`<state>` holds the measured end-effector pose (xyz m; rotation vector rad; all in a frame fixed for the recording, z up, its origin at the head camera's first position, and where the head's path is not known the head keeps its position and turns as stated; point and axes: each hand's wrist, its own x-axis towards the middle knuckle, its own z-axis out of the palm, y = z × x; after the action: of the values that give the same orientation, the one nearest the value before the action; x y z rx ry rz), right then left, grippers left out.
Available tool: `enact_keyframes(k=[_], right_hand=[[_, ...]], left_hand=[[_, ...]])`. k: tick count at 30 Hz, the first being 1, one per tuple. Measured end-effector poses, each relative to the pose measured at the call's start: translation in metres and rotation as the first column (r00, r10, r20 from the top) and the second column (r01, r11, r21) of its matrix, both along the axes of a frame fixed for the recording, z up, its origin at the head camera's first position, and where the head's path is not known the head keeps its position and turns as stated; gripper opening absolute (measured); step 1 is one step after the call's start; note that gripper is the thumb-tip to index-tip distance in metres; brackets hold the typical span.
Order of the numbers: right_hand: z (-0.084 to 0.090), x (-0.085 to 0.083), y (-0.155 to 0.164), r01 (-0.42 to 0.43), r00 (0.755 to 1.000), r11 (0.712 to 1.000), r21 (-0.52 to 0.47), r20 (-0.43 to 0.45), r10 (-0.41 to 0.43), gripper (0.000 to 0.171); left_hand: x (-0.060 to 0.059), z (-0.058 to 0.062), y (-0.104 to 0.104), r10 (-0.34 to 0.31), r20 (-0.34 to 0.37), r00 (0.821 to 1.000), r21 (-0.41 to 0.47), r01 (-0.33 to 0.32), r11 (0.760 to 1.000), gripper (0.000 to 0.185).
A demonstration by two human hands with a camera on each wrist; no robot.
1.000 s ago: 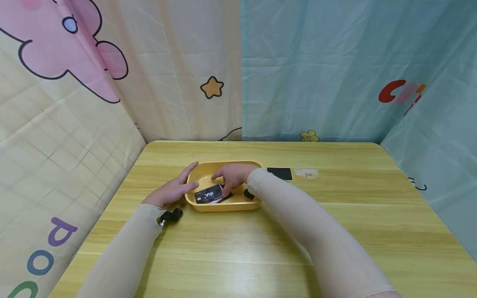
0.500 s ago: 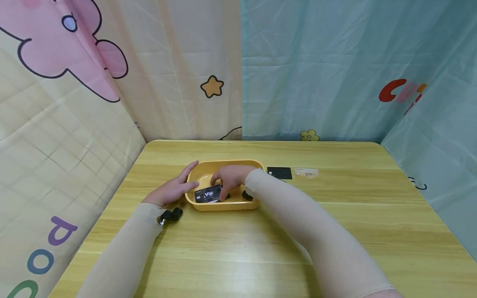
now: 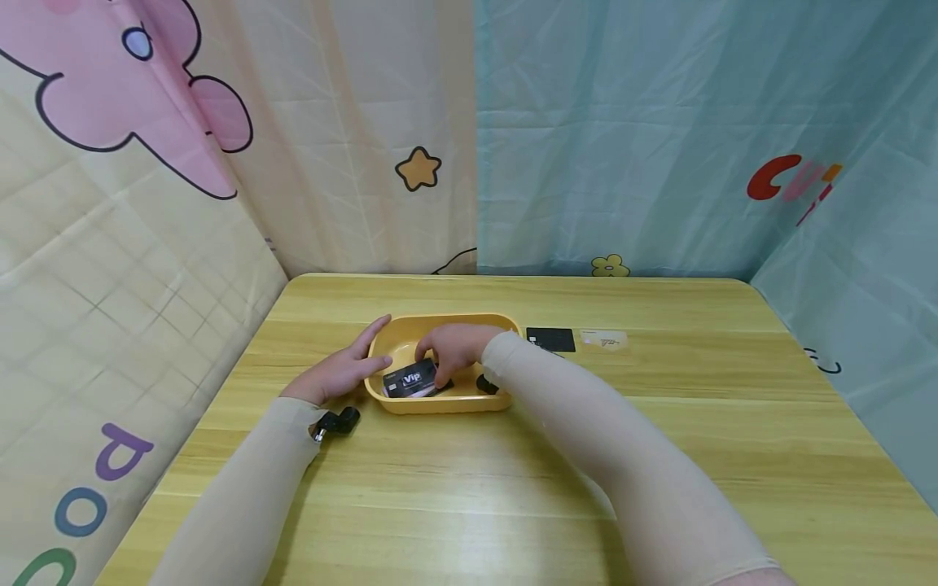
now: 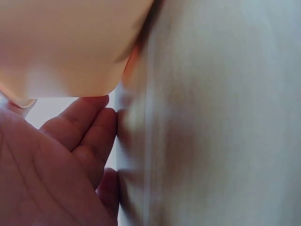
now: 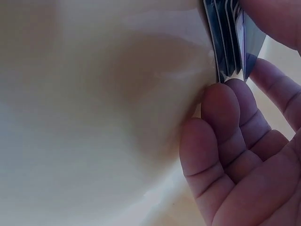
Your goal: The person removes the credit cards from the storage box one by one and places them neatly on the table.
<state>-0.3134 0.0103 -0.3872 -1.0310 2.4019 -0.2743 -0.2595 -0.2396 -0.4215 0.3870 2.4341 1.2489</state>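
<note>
A yellow plastic basket (image 3: 410,407) stands on the table, holding several cards. My left hand (image 3: 339,374) grips its left end, thumb over the rim and fingers outside; in the left wrist view the fingers (image 4: 77,125) lie beside the basket wall (image 4: 61,56). My right hand (image 3: 456,345) reaches inside. Its thumb and fingers pinch a stack of cards (image 3: 414,379), the top one black and printed "Vip". From the right wrist view the stack (image 5: 230,37) shows edge-on, slightly fanned, between thumb and fingertips (image 5: 220,106).
To the basket's right, a black card (image 3: 553,339) and a pale card (image 3: 604,339) lie flat on the wooden table (image 3: 454,505). Black wrist-camera parts (image 3: 339,422) stick out by the left sleeve. Printed curtains (image 3: 586,138) stand behind the table.
The cards under my right hand shift slightly in the basket, tilting a little as the fingers work at them. My left hand stays on the rim.
</note>
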Motion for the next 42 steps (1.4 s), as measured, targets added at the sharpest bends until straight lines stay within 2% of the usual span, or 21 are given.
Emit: enact_keyframes(k=[15,25,42], right_hand=[[0.0003,-0.0011,-0.0015,-0.025,0.999,1.000,0.012,-0.025,0.025,0.051],[0.0004,-0.0030,0.0000,-0.035,0.999,0.999,-0.017,-0.033,0.034,0.053],[0.0016,-0.0063,0.0016,0.004,1.000,0.997,-0.078,0.004,-0.004,0.054]], left_hand=[[0.0018,0.0012,-0.0010,0.013,0.002,1.000,-0.037,-0.012,0.999,0.079],[0.0014,0.0007,-0.0007,0.010,0.008,1.000,-0.021,-0.010,1.000,0.079],[0.0013,0.0000,-0.0011,0.004,-0.003,1.000,-0.032,-0.004,0.999,0.079]])
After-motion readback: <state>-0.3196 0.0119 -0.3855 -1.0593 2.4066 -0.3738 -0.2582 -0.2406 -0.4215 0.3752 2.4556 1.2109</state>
